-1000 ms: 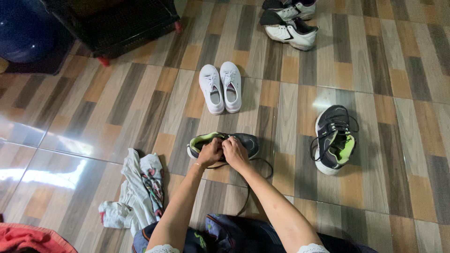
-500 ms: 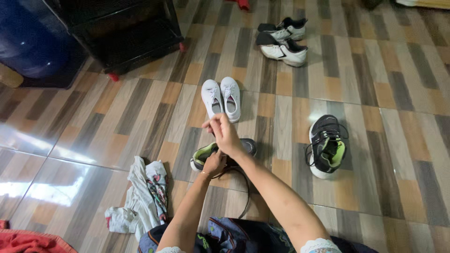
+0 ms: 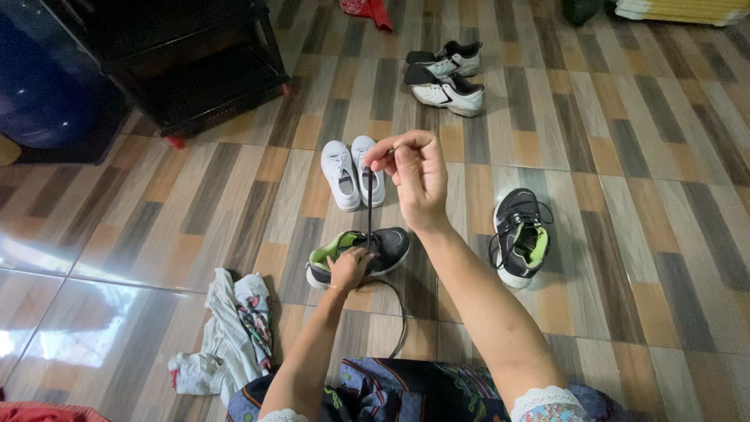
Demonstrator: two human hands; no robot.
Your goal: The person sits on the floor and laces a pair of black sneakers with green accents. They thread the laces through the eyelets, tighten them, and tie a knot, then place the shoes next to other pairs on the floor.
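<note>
The dark shoe [image 3: 358, 255] with the green lining lies on its side on the tiled floor [image 3: 625, 234], directly in front of the person's knees; the left hand [image 3: 349, 266] rests on its upper part, fingers curled and pressed down on it, so the shoe is held in place. The right hand [image 3: 414, 176] is lifted high above the shoe; its thumb and forefinger pinch the end of the black lace [image 3: 369, 207], and the other fingers are loosely bent. The lace runs straight and tight from the pinch down to the eyelets; its other part makes a loose loop on the floor near the knees.

I judge that the step in hand is the pulling of the lace through an eyelet, with the slack taken upward; whether the lace goes in or comes out of the shoe, I cannot tell. The next move, in my judgement, calls for a steady hold on the shoe by the left hand and a new, lower grip of the right fingers on the lace, close to the eyelets.

Around are a pair of white shoes [image 3: 353, 172] just beyond the dark one; the matching dark shoe [image 3: 519, 236] to the right, well apart; another white pair with black [image 3: 445, 74] farther away; a crumpled cloth [image 3: 226, 332] to the left; a black rack [image 3: 187, 62] in the far left corner.
</note>
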